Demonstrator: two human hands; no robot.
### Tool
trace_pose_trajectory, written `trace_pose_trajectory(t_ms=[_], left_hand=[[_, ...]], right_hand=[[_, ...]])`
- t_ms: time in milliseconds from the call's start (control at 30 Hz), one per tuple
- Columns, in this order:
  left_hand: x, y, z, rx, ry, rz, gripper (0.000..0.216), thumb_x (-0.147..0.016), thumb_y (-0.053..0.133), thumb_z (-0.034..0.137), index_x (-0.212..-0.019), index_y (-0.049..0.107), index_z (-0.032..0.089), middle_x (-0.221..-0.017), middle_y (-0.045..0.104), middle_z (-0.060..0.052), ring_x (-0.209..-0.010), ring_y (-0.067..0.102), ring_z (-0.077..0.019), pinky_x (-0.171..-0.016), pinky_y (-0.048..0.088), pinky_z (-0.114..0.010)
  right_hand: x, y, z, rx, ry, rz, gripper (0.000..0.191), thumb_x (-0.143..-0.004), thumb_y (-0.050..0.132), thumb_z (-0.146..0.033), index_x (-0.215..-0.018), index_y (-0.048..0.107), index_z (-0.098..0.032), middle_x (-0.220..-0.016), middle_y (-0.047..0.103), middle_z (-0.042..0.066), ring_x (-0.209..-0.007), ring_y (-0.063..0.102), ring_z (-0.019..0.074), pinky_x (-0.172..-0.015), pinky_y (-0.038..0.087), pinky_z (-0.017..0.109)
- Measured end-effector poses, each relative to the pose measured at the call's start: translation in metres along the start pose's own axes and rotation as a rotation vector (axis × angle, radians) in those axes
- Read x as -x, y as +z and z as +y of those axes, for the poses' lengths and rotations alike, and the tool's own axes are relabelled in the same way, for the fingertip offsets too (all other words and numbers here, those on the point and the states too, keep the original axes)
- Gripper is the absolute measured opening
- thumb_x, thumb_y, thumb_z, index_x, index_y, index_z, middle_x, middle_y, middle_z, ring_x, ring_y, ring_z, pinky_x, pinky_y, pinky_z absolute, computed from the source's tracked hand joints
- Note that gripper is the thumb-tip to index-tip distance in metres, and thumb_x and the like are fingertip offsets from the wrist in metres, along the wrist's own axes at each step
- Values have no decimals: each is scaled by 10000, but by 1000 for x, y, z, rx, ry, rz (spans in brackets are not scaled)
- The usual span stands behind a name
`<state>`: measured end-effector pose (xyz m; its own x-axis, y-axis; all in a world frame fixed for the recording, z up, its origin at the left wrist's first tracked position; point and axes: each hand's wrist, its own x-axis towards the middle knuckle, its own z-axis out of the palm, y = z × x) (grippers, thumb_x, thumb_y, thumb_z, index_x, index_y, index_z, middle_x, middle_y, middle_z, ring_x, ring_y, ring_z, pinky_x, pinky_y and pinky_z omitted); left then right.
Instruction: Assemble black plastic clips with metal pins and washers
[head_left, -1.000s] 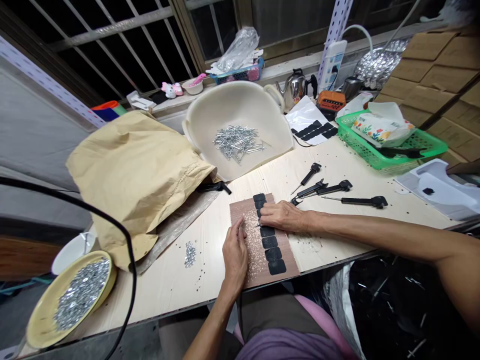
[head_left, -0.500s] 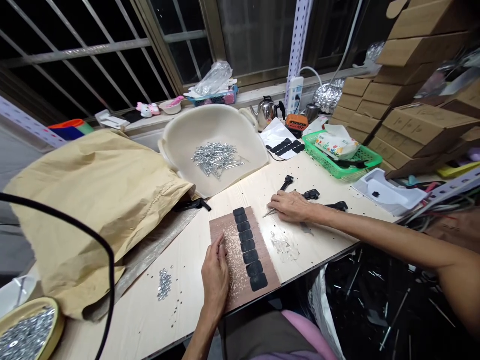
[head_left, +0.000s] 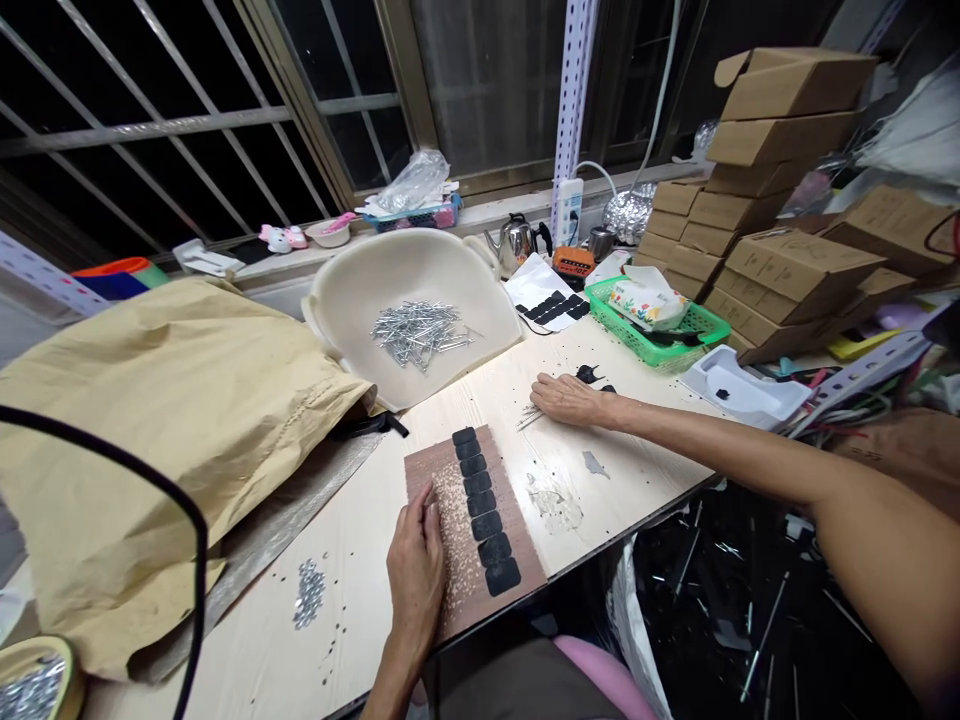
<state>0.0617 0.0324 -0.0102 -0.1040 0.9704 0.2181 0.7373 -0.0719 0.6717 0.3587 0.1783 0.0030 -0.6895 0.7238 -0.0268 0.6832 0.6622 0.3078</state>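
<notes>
My right hand (head_left: 566, 398) is closed over several thin metal rods (head_left: 529, 416) on the table; their pale ends stick out to its left. Black heads (head_left: 587, 374) show just behind the hand, and the fingers hide how they join the rods. My left hand (head_left: 416, 565) lies on the left edge of a brown board (head_left: 517, 500), fingers pointing forward and nothing visible in them. Down the board runs a row of black rounded pads (head_left: 481, 503), with pale worn speckles beside it.
Metal pins lie in a cream basin (head_left: 337, 290). Small metal pieces (head_left: 308, 594) are heaped at left. A green basket (head_left: 637, 345), white tray (head_left: 750, 395) and cardboard boxes (head_left: 787, 140) stand at right. A brown paper sheet (head_left: 172, 400) covers the left side.
The black-headed rods, fanned out before, are drawn together under my right hand. A grey patch on the table now shows below my right forearm. The view has shifted slightly right.
</notes>
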Motion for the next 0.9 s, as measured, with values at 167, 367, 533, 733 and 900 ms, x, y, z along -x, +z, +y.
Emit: trace_pose_trajectory(t_ms=[167, 367, 533, 733, 900], left_hand=[[-1, 1, -3, -17, 21, 6, 393, -908, 356, 361, -1192, 552, 172, -1171, 614, -96, -1085, 565, -230, -957, 432, -398], [-3, 1, -3, -43, 27, 5, 389, -903, 358, 370, -1188, 552, 191, -1185, 612, -86, -1085, 568, -228, -949, 437, -388], [-4, 2, -3, -68, 35, 2, 387, -898, 360, 369, -1188, 555, 202, -1183, 614, -85, -1079, 575, -231, -935, 444, -381], [-4, 0, 3, -121, 53, -22, 411, -902, 351, 375, -1206, 555, 188, -1185, 613, -98, -1074, 573, -244, -927, 441, -381], [-6, 0, 10, -211, 69, -33, 454, -902, 333, 399, -1227, 550, 167, -1128, 626, -131, -1023, 586, -291, -879, 459, -425]], right_hand=[[-1, -13, 26, 34, 40, 19, 242, -925, 272, -92, -923, 512, -125, -886, 542, 119, -906, 401, 221, -555, 240, 278], [17, -69, 67, 55, 288, 144, 249, -905, 298, -94, -994, 527, -134, -913, 582, 132, -963, 414, 255, -563, 273, 268], [55, -61, 34, -60, 264, -138, 167, -840, 447, -79, -870, 595, -150, -861, 637, 109, -855, 495, 229, -554, 309, 270], [73, -29, -7, -102, 270, -219, 172, -833, 447, -62, -805, 603, -128, -866, 648, 113, -853, 520, 219, -589, 356, 274], [73, -31, -1, -103, 368, -213, 227, -909, 350, -86, -929, 576, -105, -990, 631, 97, -930, 491, 176, -719, 365, 279]])
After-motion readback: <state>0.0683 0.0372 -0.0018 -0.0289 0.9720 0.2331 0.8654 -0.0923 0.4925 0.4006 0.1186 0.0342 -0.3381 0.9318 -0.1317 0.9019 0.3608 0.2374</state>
